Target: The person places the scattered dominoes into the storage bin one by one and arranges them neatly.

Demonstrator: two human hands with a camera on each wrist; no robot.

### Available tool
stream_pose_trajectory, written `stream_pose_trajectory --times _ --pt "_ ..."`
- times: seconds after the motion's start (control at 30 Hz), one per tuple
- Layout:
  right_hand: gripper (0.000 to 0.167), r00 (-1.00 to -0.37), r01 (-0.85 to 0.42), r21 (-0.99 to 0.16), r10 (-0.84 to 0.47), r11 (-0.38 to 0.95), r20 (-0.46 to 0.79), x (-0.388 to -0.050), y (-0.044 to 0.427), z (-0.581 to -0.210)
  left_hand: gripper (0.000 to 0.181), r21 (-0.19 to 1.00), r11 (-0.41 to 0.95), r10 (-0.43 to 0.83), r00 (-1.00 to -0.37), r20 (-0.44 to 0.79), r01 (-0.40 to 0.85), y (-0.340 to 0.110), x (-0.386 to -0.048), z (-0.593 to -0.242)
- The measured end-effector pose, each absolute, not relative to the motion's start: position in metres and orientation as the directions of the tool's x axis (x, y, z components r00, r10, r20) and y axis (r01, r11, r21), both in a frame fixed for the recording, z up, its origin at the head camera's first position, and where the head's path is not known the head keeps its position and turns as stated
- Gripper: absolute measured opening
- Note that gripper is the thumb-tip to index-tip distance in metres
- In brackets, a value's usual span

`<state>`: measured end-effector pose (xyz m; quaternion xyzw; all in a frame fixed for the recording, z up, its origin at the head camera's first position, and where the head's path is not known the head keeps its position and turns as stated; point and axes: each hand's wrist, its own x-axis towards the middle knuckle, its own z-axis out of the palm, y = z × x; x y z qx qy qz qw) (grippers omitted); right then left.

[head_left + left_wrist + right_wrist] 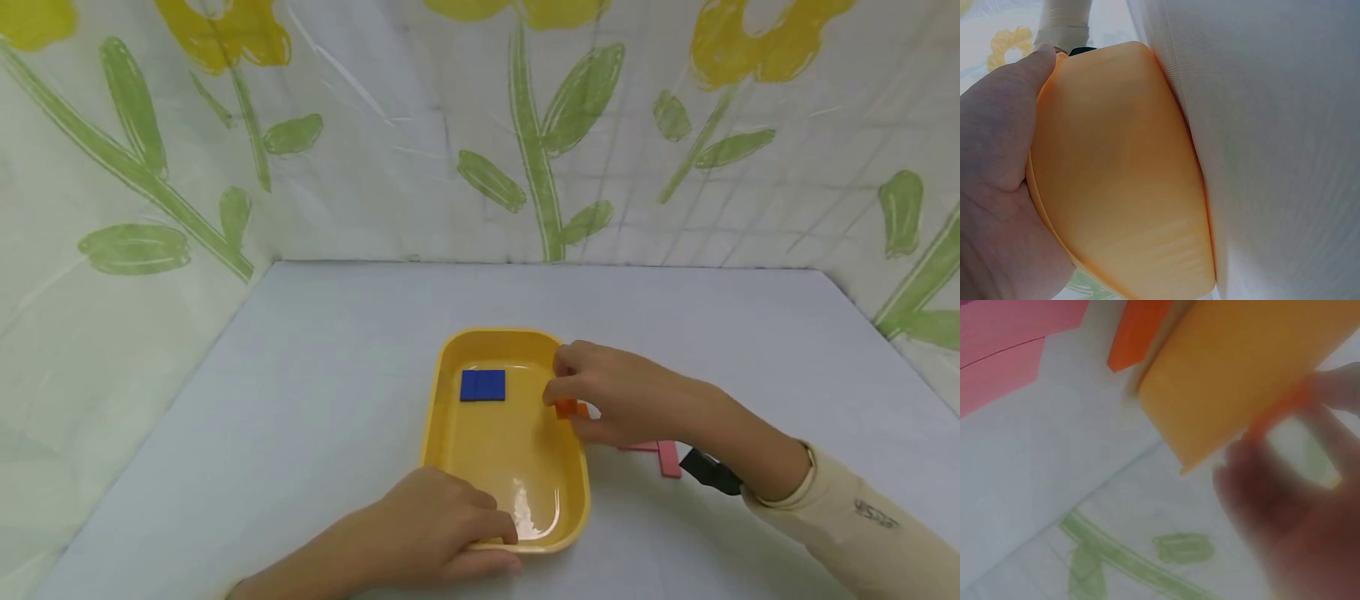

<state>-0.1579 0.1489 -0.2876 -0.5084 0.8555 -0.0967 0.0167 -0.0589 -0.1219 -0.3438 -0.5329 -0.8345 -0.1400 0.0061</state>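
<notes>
A yellow tray [517,467] stands on the table, with blue pieces [483,386] lying side by side in its far left part. My left hand [427,533] grips the near rim; in the left wrist view the thumb lies along the edge of the tray [1122,169]. Over the tray's right wall, my right hand [630,396] pinches an orange piece [564,408]. The right wrist view shows that orange piece [1285,407] blurred between thumb and fingers of the right hand [1310,525]. Another orange piece [1138,337] lies outside, beside the tray wall.
Pink pieces [669,459] lie on the table [300,400] right of the tray, partly hidden by the right hand. A dark green piece [710,472] is under the right forearm. Behind the table hangs a white sheet [375,167] with painted flowers.
</notes>
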Motion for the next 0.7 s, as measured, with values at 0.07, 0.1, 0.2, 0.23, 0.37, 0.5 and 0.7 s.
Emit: stream_pose_trajectory --times 0.07,0.1,0.2,0.23,0.37,0.5,0.7 --pt "0.020 -0.482 -0.867 -0.178 -0.875 0.466 0.058 -0.160 0.146 -0.288 0.029 0.228 0.394 0.887 -0.433 0.158 0.890 -0.122 -0.059 -0.344" --pt "0.020 -0.484 -0.865 -0.177 -0.874 0.469 0.050 -0.161 0.144 -0.289 0.029 0.233 0.394 0.887 -0.434 0.155 0.889 -0.122 -0.059 -0.344" --pt "0.019 -0.491 -0.860 -0.173 -0.871 0.480 0.024 -0.165 0.139 -0.290 0.030 0.241 0.393 0.888 -0.434 0.150 0.887 -0.122 -0.059 -0.344" --pt "0.019 -0.493 -0.859 -0.171 -0.870 0.483 0.019 -0.166 0.138 -0.291 0.029 0.239 0.392 0.888 -0.434 0.153 0.888 -0.122 -0.059 -0.344" --pt "0.016 -0.490 -0.865 -0.133 -0.871 0.483 0.023 -0.170 0.131 -0.297 0.029 0.221 0.383 0.889 -0.423 0.174 0.897 -0.121 -0.059 -0.345" --pt "0.012 -0.469 -0.882 -0.074 -0.882 0.465 0.047 -0.175 0.124 -0.303 0.029 0.223 0.383 0.890 -0.423 0.170 0.896 -0.121 -0.060 -0.345" --pt "0.008 -0.471 -0.881 -0.055 -0.882 0.470 0.000 -0.182 0.111 -0.311 0.029 0.230 0.394 0.887 -0.434 0.159 0.890 -0.122 -0.060 -0.345"
